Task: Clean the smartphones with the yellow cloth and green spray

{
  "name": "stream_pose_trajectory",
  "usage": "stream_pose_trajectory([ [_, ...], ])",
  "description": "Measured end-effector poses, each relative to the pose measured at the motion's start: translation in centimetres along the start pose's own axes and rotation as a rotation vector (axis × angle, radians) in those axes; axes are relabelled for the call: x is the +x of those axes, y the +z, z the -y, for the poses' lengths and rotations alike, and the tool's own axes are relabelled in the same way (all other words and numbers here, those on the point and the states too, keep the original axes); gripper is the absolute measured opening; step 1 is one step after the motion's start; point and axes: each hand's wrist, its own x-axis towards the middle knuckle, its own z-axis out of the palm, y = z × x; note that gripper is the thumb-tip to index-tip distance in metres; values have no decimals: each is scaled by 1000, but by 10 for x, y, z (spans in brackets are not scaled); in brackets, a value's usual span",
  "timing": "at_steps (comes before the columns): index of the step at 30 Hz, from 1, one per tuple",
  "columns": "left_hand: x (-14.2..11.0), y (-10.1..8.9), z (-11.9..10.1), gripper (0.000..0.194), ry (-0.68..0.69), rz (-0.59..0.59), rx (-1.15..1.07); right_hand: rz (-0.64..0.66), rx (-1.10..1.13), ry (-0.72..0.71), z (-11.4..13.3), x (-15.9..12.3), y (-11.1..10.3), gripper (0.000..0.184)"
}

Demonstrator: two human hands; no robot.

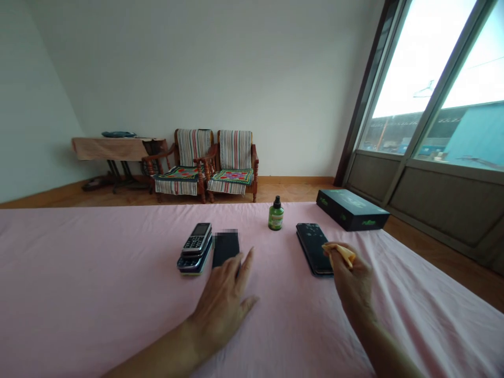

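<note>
My left hand (pixel 222 296) has its fingers spread, with the fingertips over the near end of a dark flat phone (pixel 226 247); I cannot tell if they touch it. Just left of that phone, a keypad mobile phone (pixel 197 239) lies on top of a small stack of phones (pixel 192 265). Pinched in my right hand (pixel 352 273) is a folded yellow cloth (pixel 342 253). That hand is at the right edge of a dark phone in a case (pixel 314 247), which has pale marks near its far end.
A green bottle (pixel 276 216) with a black cap stands upright between the phones, farther back. A black box (pixel 352 209) lies at the far right of the pink-covered surface (pixel 98 294). Beyond its edge are two wooden chairs (pixel 235 152) and a covered table (pixel 112 149).
</note>
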Motion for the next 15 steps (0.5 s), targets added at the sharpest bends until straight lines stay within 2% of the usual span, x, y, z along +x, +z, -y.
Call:
stream_pose_trajectory([
  [4,7,-6,21,79,-134,10,224,19,-36,-9,0,-3,1,21],
  [15,30,9,20,73,-228,-21,237,50,-81,-6,8,-6,-1,22],
])
